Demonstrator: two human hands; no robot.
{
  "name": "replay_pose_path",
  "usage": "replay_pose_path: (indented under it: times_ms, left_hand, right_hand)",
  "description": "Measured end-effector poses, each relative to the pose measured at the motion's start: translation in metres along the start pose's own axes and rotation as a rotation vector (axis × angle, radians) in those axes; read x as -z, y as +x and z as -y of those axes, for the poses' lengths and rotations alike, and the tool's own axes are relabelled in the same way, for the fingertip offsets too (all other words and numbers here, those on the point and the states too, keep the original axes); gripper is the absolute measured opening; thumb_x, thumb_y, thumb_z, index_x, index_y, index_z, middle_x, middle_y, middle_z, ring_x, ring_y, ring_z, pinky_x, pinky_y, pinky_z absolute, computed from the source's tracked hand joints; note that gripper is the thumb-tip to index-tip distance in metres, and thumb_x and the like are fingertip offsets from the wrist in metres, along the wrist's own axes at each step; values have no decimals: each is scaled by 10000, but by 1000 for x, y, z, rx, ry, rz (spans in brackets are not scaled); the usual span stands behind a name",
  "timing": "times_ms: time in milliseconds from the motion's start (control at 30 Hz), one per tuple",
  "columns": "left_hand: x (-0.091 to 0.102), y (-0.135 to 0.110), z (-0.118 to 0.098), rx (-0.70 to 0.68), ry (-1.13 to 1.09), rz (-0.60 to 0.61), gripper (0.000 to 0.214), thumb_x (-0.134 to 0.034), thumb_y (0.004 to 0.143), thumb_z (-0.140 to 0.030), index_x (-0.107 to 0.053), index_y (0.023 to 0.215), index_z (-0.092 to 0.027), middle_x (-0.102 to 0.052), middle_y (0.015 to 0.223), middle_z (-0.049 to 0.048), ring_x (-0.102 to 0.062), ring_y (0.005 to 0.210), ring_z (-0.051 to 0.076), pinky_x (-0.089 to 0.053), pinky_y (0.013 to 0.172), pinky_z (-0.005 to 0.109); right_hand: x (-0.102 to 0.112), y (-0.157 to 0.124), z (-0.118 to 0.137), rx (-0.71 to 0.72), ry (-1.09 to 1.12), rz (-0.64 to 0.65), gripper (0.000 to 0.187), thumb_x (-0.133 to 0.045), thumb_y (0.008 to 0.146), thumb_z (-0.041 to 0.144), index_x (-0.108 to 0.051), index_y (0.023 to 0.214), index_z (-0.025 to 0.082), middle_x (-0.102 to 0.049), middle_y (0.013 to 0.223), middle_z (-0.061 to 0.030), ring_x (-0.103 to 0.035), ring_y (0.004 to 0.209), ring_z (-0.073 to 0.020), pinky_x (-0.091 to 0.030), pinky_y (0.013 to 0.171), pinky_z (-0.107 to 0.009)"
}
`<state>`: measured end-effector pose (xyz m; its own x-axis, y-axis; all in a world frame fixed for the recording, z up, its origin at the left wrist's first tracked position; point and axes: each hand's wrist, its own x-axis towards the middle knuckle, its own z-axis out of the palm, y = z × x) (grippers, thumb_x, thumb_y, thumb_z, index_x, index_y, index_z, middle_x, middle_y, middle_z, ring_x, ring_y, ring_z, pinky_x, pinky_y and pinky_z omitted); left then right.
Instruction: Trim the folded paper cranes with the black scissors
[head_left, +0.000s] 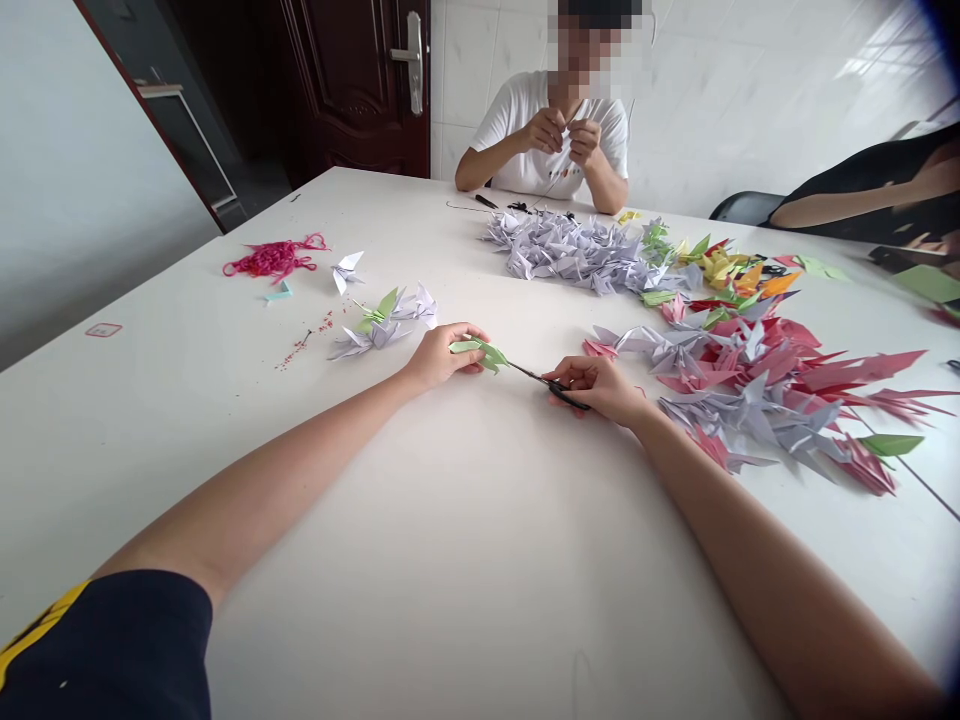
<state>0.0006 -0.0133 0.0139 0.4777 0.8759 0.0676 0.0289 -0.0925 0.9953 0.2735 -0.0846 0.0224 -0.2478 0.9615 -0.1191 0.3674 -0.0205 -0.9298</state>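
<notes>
My left hand (442, 352) is closed on a light green folded paper crane (481, 352), held just above the white table (465, 560). My right hand (600, 388) pinches a thin dark needle-like tool (541, 379) whose tip reaches into the green crane. A pink paper piece lies under my right hand. A short string of lavender and green cranes (384, 320) lies just beyond my left hand.
A big heap of pink, red and lavender paper cranes (757, 390) fills the right side. More lavender cranes (570, 250) lie further back. A pink cord bundle (274, 258) and small red beads (304, 345) sit at left. A person in white (555, 140) works opposite; another person's arm (862, 200) shows at right.
</notes>
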Motion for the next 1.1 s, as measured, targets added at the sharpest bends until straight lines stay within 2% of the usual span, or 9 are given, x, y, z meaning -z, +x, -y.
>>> replay_pose_path:
  times_ms: [267, 467, 667, 800, 1100]
  left_hand:
    - [2, 3, 0, -2, -31, -42, 489, -864, 681, -465, -657, 977, -136, -730, 913, 81, -702, 651, 141, -577, 673, 277]
    - [3, 5, 2, 13, -26, -39, 467, -855, 698, -457, -663, 982, -140, -729, 921, 84, -699, 654, 136, -566, 693, 286]
    - [0, 2, 0, -24, 51, -13, 434, -847, 693, -457, -683, 941, -141, -697, 1056, 94, -688, 623, 116, -555, 643, 259]
    - [-1, 1, -3, -14, 50, -13, 444, -852, 682, -470, -684, 932, -143, -690, 1054, 91, -686, 624, 118, -560, 643, 263]
    - [0, 3, 2, -32, 42, -17, 396, -835, 713, -433, -686, 939, -144, -684, 1080, 94, -688, 603, 118, -558, 638, 283]
  right_hand:
    - [2, -2, 3, -1, 32, 24, 468, -858, 615, 524, -683, 873, 175, -721, 658, -49, -536, 438, -107, -443, 424, -252]
    - [2, -3, 4, -6, 20, 34, 442, -857, 616, 485, -690, 881, 173, -714, 646, -44, -532, 442, -107, -435, 429, -249]
    - [-3, -1, -1, 24, -28, 9, 393, -829, 647, 443, -692, 894, 169, -711, 664, -49, -547, 473, -118, -411, 435, -244]
    - [-5, 0, -6, 64, -50, 0, 354, -792, 691, 402, -706, 943, 169, -718, 691, -46, -536, 495, -111, -394, 441, -232]
    - [-5, 0, -4, 51, -63, 2, 338, -780, 687, 357, -699, 958, 172, -713, 687, -35, -524, 487, -108, -389, 439, -231]
